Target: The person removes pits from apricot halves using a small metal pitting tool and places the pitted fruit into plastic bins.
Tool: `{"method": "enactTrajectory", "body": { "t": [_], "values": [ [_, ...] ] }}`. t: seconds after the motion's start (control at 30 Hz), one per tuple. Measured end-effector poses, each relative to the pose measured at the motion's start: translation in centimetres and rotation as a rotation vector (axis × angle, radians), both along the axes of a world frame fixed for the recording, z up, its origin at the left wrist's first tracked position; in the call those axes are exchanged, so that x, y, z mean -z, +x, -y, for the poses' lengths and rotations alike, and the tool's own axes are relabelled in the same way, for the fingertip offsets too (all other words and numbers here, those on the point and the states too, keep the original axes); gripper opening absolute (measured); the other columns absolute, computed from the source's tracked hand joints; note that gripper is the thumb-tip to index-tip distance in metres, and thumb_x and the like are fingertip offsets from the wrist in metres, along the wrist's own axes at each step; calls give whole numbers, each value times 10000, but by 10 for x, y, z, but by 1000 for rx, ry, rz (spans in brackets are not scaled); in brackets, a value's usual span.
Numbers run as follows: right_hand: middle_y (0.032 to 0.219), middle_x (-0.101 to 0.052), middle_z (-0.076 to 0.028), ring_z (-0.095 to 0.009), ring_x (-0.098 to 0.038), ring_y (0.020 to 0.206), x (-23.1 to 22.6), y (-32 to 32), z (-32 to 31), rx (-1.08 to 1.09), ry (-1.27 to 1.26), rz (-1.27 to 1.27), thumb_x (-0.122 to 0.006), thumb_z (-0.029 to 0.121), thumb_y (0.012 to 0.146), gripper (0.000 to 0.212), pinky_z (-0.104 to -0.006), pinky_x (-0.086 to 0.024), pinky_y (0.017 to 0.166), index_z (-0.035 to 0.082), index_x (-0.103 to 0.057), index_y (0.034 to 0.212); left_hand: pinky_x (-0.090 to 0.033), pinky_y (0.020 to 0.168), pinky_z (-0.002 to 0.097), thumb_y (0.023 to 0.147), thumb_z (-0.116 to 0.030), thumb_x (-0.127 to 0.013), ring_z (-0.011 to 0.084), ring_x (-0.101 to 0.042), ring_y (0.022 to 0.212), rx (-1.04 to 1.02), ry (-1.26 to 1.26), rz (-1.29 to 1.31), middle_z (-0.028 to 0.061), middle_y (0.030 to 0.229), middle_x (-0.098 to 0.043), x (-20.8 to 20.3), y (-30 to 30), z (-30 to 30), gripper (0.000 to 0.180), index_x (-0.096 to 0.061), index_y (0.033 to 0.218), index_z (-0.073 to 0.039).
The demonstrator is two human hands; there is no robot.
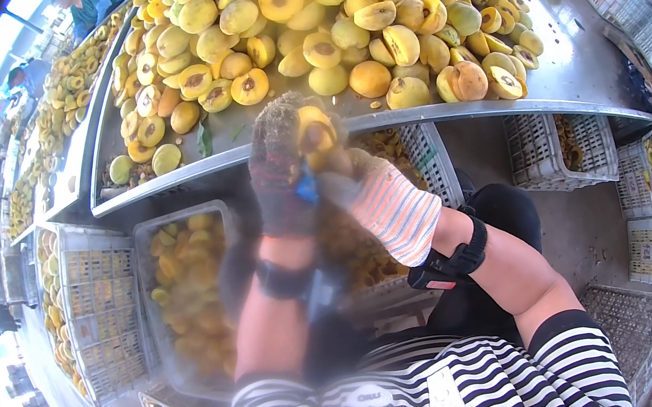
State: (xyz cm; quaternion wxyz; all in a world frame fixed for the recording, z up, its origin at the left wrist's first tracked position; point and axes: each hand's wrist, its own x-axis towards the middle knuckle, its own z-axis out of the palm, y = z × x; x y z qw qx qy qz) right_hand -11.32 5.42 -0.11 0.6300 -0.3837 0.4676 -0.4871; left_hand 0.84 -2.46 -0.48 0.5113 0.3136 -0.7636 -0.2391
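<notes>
My left hand (279,178), in a dark, dirt-caked work glove with a blue patch, is closed round a halved yellow peach (316,131) just over the table's front edge. The peach's cut side shows a brown centre. Right beside it, my right hand (379,196) wears a white glove with orange and blue stripes. Its fingers are drawn together against the lower side of the peach; a blur hides what is in them. Beyond both hands lies a big heap of yellow peaches (321,50), many cut in half, on a metal table (447,112).
Below the table stand a clear tub (225,217) of peach pieces and a white crate (105,318) at the left. Another crate (561,154) sits under the table at the right, near stacked crates (648,241). Other people (94,7) are at the far left.
</notes>
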Motion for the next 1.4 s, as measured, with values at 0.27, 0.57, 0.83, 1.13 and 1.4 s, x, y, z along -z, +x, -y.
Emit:
{"method": "enactTrajectory", "body": {
  "t": [0.27,0.57,0.83,1.13,1.4],
  "values": [
    [1092,-609,-33,-93,-603,944,52,-4,12,-352,-758,-1048,-502,14,956,282,-205,-502,808,-4,-506,1238,-496,891,353,932,-67,-505,256,-625,999,122,447,-379,144,1097,-636,-20,-5,-19,258,-574,1173,-8],
    [1217,-575,-84,-159,-576,1091,-6,-7,-8,-304,-171,-246,-470,21,965,310,-246,-475,926,14,-491,1274,-508,764,290,945,-163,-553,157,-600,937,-82,-408,134,72,1073,-630,-17,5,-7,276,-588,1174,-13],
    [630,-510,36,-82,-485,577,-17,-10,-15,-142,50,149,-628,296,918,211,-239,-394,542,88,-601,893,-513,782,275,961,-313,-563,136,-607,978,409,678,-487,84,1150,-613,-24,4,-16,430,-520,1283,-31],
    [653,-520,43,-52,-457,579,-27,-18,-15,-324,183,220,-665,261,899,198,-250,-360,510,89,-602,822,-526,880,369,858,-10,-564,261,-620,1054,263,618,-493,138,1200,-610,-7,7,-3,403,-532,1259,-20],
    [656,-526,35,-65,-479,608,-30,-17,-16,-315,250,183,-677,266,888,204,-256,-380,543,76,-622,837,-513,812,391,823,-51,-568,317,-627,948,182,-75,243,140,1052,-659,-29,9,-1,314,-617,1133,-56]
  ]
}}
